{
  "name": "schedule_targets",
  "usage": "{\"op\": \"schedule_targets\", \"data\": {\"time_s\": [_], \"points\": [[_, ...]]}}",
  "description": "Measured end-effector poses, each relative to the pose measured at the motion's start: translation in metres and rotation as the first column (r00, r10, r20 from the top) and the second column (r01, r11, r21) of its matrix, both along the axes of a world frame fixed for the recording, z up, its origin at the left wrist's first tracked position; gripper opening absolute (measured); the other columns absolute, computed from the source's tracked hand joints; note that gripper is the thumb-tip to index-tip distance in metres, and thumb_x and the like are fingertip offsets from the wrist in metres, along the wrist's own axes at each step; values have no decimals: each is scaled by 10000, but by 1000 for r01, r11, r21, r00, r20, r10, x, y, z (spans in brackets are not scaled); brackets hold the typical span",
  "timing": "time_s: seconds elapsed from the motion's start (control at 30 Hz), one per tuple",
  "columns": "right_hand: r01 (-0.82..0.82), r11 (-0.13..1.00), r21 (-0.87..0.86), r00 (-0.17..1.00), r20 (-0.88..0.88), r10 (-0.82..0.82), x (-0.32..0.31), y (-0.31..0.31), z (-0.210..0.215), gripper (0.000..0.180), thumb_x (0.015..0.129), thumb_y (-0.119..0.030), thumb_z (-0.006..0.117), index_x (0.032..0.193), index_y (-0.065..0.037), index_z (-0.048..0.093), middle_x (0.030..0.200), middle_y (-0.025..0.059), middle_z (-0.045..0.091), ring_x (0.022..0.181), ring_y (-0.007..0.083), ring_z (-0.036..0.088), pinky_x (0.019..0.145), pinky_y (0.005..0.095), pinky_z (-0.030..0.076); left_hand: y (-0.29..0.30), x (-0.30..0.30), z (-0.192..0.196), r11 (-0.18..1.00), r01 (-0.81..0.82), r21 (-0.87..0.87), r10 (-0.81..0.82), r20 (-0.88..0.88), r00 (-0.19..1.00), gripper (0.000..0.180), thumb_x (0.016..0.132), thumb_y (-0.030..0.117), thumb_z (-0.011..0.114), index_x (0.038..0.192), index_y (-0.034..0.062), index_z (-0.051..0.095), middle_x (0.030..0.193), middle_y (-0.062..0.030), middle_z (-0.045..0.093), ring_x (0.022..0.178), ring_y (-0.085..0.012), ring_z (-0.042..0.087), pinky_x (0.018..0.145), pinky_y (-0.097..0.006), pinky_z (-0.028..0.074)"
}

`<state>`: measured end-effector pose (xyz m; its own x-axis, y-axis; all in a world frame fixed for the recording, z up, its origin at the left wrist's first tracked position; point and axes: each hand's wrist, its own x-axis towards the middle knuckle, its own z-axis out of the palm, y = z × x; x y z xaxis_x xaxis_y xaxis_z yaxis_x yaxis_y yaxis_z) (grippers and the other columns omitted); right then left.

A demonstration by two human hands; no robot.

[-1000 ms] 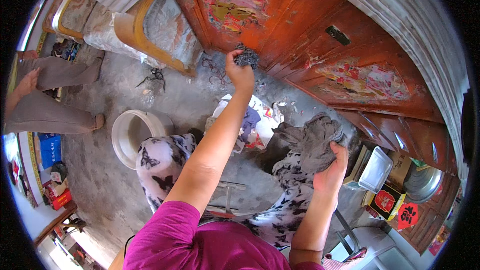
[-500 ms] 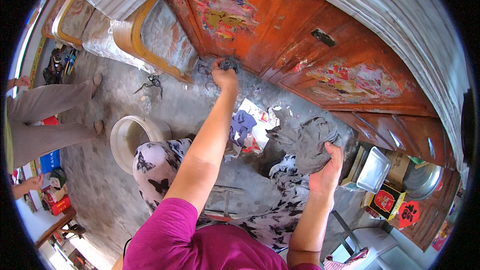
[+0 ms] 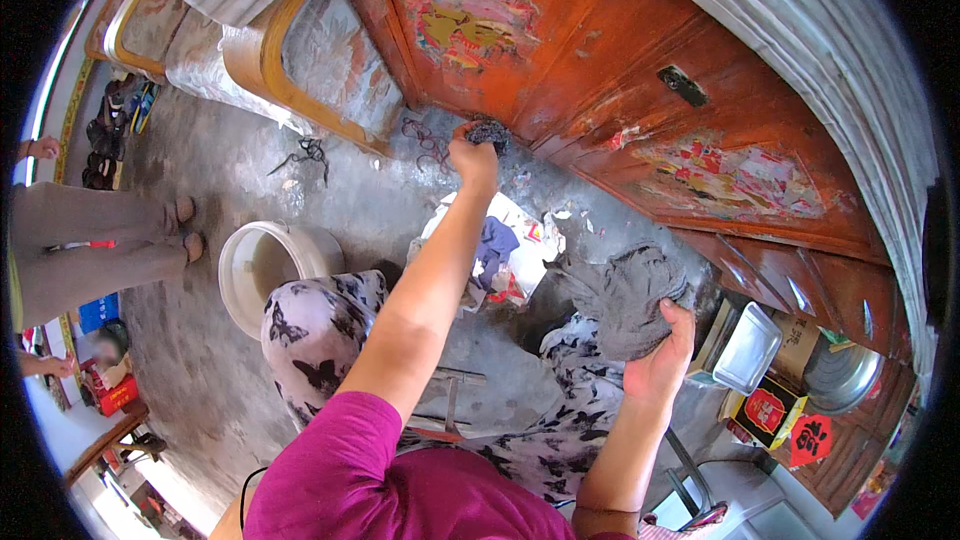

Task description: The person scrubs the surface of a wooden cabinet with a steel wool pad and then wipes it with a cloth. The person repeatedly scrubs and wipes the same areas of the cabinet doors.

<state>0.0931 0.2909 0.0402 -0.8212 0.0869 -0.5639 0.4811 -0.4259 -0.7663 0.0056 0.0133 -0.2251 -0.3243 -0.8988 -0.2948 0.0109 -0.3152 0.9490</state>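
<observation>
My left hand [image 3: 472, 156] reaches far forward, fingers closed around a dark scouring pad [image 3: 488, 134]. The pad is at the lower edge of a red-brown wooden cabinet [image 3: 575, 70], low near the floor. Torn scraps of coloured paper cling to the cabinet's panels. On the right, my right hand [image 3: 660, 355] grips a crumpled grey cloth [image 3: 640, 290], thumb on top, above my right knee. The cloth's far end hangs loose toward the floor. My left fingertips are partly hidden behind the pad.
A white bucket [image 3: 232, 275] stands left of my knee. White paper scraps [image 3: 530, 250] and a dark blue cloth [image 3: 493, 248] lie between my legs and the cabinet. A wood-framed sofa [image 3: 270, 70] is at far left; another person's legs [image 3: 110, 230] stand leftward. Boxes [image 3: 770, 405] sit right.
My left hand with the scouring pad has shifted a little to the right along the cabinet's lower edge. My right hand keeps the grey cloth almost in place. The view has turned slightly.
</observation>
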Motion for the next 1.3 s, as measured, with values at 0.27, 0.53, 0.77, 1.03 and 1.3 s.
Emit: {"op": "schedule_targets", "data": {"time_s": [0.27,0.53,0.77,1.03,1.3], "points": [[-9,1000,-26,999,-33,8,-11,-2,1,484,864,-127,633,1336,-33,583,1268,117,667,1167,303,656,1030,472,515,26,-21,89,911,56,-409,-120,-134,984,388,730,-199,531,1040,-1,655,1012,-96,686,937,-199,646,893,-313,513],[-52,999,0,996,-77,52,3,7,0,449,893,-191,647,1303,-10,630,1336,106,669,1250,292,621,1100,459,469,42,0,149,783,45,-621,-163,-136,977,435,741,-167,640,1132,18,689,1133,-103,663,1051,-245,647,966,-336,503],[-42,998,-39,999,-25,41,-4,4,-8,414,891,-180,647,1277,-29,651,1303,99,687,1209,301,647,1087,456,480,41,5,99,751,126,-649,-130,41,991,467,665,-169,665,1047,92,726,1053,-141,661,1035,-366,651,926,-415,525],[12,999,-53,999,-33,-14,-5,4,1,425,870,-115,622,1290,-55,602,1234,103,669,1151,290,659,1002,468,534,39,-14,210,561,-44,-827,-192,-181,965,522,642,-169,630,1079,98,729,1087,-146,629,1034,-359,639,910,-421,527],[29,998,-57,998,-56,-32,-9,0,3,398,857,-110,632,1253,-68,617,1187,83,682,1098,268,676,965,433,548,35,6,104,698,240,-674,-180,160,971,476,680,-170,631,1054,102,742,1032,-138,649,1014,-379,657,904,-425,530]]}}
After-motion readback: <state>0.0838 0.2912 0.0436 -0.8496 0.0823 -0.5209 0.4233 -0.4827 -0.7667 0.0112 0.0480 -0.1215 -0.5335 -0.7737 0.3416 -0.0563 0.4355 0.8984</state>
